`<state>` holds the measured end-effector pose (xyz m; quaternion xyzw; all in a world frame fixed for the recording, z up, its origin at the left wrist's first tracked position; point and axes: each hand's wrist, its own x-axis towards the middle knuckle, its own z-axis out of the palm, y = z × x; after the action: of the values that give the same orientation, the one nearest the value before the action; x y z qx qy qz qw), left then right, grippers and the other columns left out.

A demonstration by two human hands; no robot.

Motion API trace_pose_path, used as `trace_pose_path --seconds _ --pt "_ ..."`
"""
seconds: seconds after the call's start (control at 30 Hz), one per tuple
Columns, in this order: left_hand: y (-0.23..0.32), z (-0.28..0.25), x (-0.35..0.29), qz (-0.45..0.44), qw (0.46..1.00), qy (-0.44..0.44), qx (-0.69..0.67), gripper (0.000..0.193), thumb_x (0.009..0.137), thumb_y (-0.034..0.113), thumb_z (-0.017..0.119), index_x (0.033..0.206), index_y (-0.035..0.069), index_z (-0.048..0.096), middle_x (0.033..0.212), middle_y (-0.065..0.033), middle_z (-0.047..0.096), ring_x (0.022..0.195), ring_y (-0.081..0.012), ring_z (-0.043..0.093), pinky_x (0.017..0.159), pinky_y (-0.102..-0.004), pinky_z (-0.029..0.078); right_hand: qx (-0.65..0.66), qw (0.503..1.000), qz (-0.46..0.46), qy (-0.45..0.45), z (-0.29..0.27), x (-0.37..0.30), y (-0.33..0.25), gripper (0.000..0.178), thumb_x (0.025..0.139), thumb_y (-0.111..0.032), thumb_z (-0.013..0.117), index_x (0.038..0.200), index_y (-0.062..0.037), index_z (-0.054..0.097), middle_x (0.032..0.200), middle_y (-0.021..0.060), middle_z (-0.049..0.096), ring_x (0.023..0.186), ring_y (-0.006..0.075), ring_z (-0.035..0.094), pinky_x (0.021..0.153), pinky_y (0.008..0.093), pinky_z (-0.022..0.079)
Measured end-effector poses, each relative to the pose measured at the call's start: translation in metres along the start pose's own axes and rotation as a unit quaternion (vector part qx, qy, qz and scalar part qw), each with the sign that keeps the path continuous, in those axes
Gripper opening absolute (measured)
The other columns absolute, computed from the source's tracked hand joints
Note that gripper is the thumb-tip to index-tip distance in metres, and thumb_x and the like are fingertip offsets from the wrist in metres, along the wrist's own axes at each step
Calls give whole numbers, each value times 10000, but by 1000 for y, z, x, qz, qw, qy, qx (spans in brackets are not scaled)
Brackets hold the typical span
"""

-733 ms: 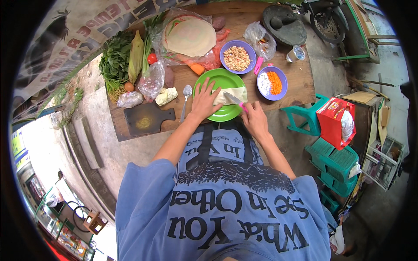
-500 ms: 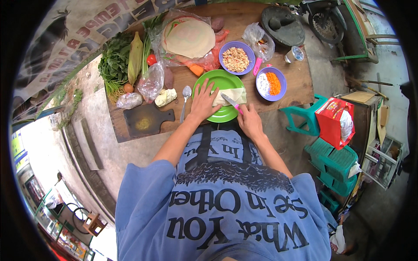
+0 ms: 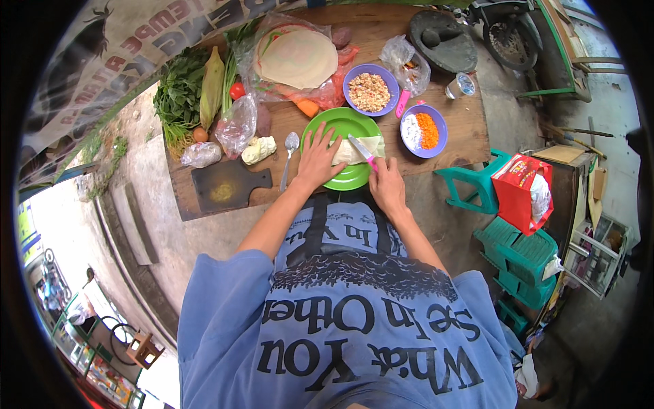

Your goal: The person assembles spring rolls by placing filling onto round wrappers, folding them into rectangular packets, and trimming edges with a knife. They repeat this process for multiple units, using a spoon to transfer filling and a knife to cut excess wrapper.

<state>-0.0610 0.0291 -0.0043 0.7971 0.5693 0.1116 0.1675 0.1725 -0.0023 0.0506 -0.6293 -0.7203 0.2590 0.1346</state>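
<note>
A green plate (image 3: 351,121) stands near the front edge of the table. On it lies a pale folded sheet of wrapper dough (image 3: 348,154). My left hand (image 3: 317,162) rests flat over the plate's left side, its fingers spread and the tips at the dough's left end. In my right hand (image 3: 387,187) is a small knife (image 3: 362,151) with a pink handle. Its blade points up and left over the dough; whether it touches is too small to tell. My right fingers are wrapped round the handle.
Behind the plate are a purple bowl (image 3: 370,95) of crumbly filling and a stack of round wrappers (image 3: 300,60). Another bowl (image 3: 413,146) holds white and orange food. Left are a spoon (image 3: 289,153), a dark cutting board (image 3: 221,187) and corn (image 3: 211,92). A stone mortar (image 3: 453,54) sits far right.
The knife blade has shifted slightly, its tip now farther up the dough and its angle steeper. My right hand has moved a little with it. My left hand stays in place.
</note>
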Motion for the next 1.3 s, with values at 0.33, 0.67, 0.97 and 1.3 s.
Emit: trace_pose_path --seconds 0.33,0.67,0.97,1.3 --pt "1 -1 1 -6 1000 -9 -9 780 857 499 818 1489 86 622 1604 -174 501 1605 -388 278 1284 -620 223 3 999 37 36 -25 -11 0 261 950 -111 673 1203 -78 621 1080 204 563 928 454 669 763 557 569" --pt "6 -7 0 -17 999 -30 -7 784 866 492 812 1512 101 603 1614 -180 486 1610 -386 264 1288 -619 220 14 997 -65 -38 -34 -12 22 240 952 -153 687 1182 -102 640 1057 163 592 922 415 690 749 527 579" --pt "4 -6 1 -13 999 -42 11 803 875 507 799 1544 125 572 1635 -173 467 1617 -384 253 1294 -616 212 -43 972 -180 -144 -56 17 49 267 897 -176 714 1134 -116 608 1024 126 574 925 376 667 734 508 555" --pt "5 -9 1 0 999 -40 35 823 876 529 790 1564 145 549 1642 -171 455 1611 -391 266 1292 -615 220 -69 941 -291 -158 -64 51 58 287 862 -132 721 1128 -140 611 1018 97 587 900 322 657 717 466 557"
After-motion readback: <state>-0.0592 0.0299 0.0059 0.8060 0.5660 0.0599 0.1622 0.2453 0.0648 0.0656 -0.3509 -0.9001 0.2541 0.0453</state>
